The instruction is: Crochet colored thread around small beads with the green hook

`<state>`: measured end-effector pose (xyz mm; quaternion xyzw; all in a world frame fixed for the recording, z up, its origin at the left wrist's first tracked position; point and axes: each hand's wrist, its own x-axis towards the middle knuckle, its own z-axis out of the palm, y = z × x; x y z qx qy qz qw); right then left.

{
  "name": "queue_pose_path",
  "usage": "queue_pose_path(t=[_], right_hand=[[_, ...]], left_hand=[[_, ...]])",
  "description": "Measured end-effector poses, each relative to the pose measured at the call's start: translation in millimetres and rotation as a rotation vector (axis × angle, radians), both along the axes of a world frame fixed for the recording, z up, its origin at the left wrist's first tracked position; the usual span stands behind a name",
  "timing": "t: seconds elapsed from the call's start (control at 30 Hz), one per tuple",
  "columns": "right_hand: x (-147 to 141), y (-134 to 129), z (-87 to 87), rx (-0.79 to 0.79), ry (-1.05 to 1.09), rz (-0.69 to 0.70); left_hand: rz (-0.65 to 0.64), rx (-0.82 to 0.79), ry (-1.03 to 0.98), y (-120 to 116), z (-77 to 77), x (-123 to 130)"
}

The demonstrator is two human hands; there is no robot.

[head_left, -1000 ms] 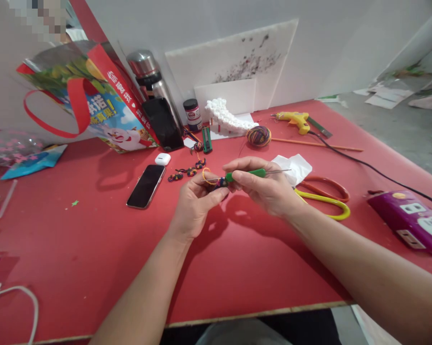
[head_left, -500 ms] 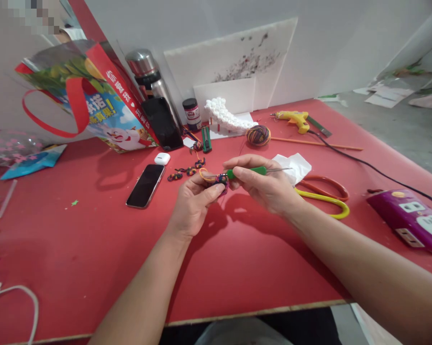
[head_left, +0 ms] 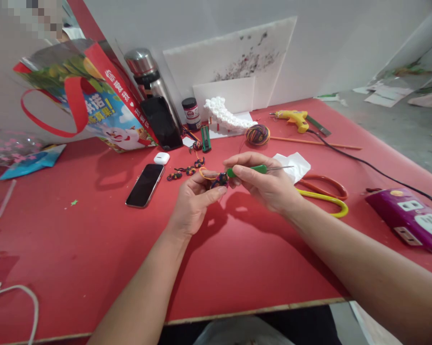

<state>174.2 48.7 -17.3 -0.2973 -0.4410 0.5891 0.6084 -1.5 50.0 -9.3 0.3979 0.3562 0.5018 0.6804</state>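
My left hand point(head_left: 197, 199) pinches a small multicoloured crochet piece point(head_left: 220, 180) between thumb and fingers. A loop of orange yarn point(head_left: 203, 171) stands up by its fingertips. In my right hand point(head_left: 266, 182), the fingers close on a green-handled crochet hook point(head_left: 257, 169). Its thin metal shaft points right, and its other end meets the crochet piece, where the tip is hidden. Beyond my hands lie several small knotted yarn pieces point(head_left: 190, 170) and a ball of variegated yarn point(head_left: 258, 134).
A phone point(head_left: 145, 186) and a white earbud case point(head_left: 161, 158) lie left. Scissors with red and yellow handles point(head_left: 336, 207), a white tissue point(head_left: 297, 166) and a purple power strip point(head_left: 404, 218) are right. Behind stand a gift bag point(head_left: 118, 129), a thermos point(head_left: 142, 62) and a yellow glue gun point(head_left: 293, 118).
The crochet piece has turned slightly in my left hand, and the hook's shaft now shows less on its left side. My left thumb has shifted a little; both hands keep their grip.
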Motion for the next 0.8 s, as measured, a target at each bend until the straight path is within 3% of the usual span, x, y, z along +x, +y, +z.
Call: queue_pose_path(t=[0.5, 0.8], right_hand=[[1.8, 1.9, -3.5, 0.017, 0.005, -0.042], [0.4, 4.5, -6.6, -0.02, 0.036, 0.026]], left_hand=[[0.037, -0.032, 0.026, 2.5, -2.0, -0.7], [0.02, 0.07, 0.04, 2.6, -3.0, 0.4]])
